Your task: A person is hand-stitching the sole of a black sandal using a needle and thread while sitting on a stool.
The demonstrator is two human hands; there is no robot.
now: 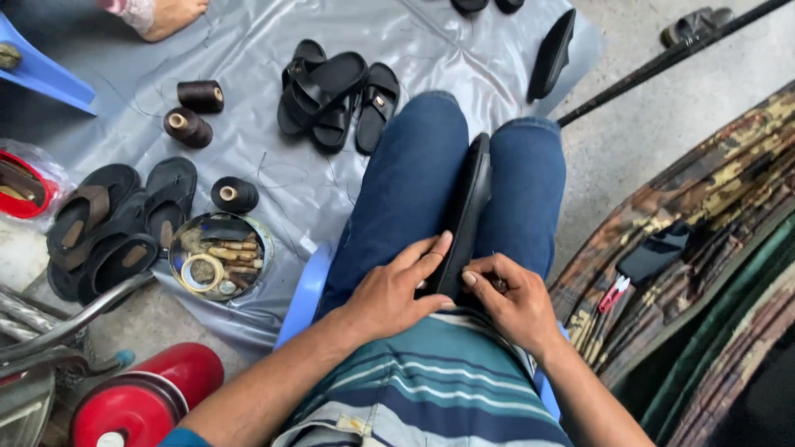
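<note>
while the black sandal sole (465,217) stood on edge between the person's denim-clad knees, the left hand (392,291) lay flat against its near side, fingers spread and pressing rather than closed round it. the right hand (515,302) sat just on the other side of the sole, thumb and fingers pinched on something small at the sole's near end; a thin needle-like point (494,257) showed just above those fingers, though what exactly was pinched could not be told. beyond the hands, past the knees, a heap of black sandals (331,95) lay on the grey plastic sheet (248,50). off to the left of the left hand sat a round tin of small bits (219,254), with dark thread spools (234,194) near it and more sandals (116,223) beside them. to the right of the right hand, red-handled snips (613,294) rested on patterned cloth (704,207).
</note>
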